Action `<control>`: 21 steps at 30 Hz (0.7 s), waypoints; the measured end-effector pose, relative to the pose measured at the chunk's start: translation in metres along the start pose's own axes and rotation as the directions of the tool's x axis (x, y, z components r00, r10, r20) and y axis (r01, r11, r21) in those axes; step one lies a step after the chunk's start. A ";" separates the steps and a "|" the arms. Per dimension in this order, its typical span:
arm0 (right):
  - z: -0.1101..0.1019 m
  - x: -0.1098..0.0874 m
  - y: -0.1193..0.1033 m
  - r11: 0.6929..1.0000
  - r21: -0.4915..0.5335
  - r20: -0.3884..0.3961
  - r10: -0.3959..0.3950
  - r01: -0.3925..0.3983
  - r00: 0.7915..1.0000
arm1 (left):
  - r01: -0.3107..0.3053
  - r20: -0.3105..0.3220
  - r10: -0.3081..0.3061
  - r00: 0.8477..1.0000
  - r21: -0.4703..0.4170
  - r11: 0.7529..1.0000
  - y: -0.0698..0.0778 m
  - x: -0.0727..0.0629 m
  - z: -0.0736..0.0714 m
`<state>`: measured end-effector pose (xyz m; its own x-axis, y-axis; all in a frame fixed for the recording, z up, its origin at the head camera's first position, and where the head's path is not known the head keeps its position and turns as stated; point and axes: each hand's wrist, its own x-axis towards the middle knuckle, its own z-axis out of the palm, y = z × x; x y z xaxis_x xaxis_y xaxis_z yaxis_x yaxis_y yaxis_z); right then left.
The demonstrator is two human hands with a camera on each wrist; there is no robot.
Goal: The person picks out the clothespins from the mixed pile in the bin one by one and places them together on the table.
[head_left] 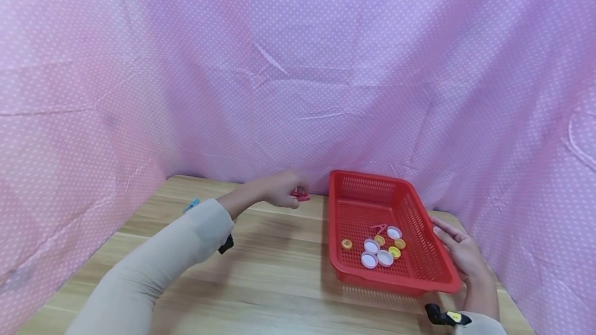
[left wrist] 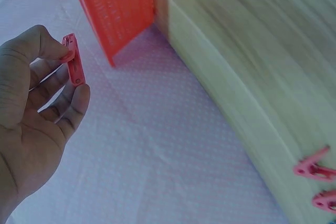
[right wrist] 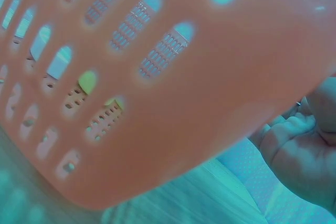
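Note:
My left hand [head_left: 284, 189] pinches a red clothespin [left wrist: 75, 60] between thumb and fingers, above the back of the table and left of the red plastic basket [head_left: 331, 221]. On the far side of the basket, my right hand [head_left: 463, 252] holds its right side, fingers at the rim; the basket wall hides part of that hand in the right wrist view. Inside the basket lie another red clothespin [head_left: 379, 228], several round white lids [head_left: 369, 260] and several small yellow caps [head_left: 395, 252].
Two more red clothespins [left wrist: 315, 169] lie on the wooden table [head_left: 261, 283], seen in the left wrist view. A blue clothespin [head_left: 191, 205] is on the left, partly behind the left sleeve. Pink dotted cloth [head_left: 298, 107] hangs around the table's back and sides.

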<state>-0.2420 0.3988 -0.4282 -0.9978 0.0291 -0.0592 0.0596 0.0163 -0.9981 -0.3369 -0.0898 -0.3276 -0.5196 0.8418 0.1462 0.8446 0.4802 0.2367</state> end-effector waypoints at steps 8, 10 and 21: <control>0.000 0.001 0.001 1.000 0.002 0.009 -0.007 0.007 1.000 | 0.051 -0.002 -0.051 0.999 -0.024 0.998 -0.013 -0.046 0.010; 0.000 0.002 0.001 1.000 -0.005 0.010 -0.013 0.013 1.000 | 0.075 0.005 -0.075 0.997 -0.020 0.997 -0.015 -0.058 0.013; -0.003 0.004 0.004 0.998 -0.004 0.017 -0.057 0.057 0.998 | 0.227 -0.029 -0.229 0.973 -0.064 0.972 -0.039 -0.133 0.029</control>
<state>-0.2459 0.4018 -0.4320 -0.9999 0.0113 -0.0024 0.0026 0.0220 -0.9998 -0.2968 -0.2130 -0.3840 -0.7026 0.7021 0.1160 0.6949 0.6417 0.3246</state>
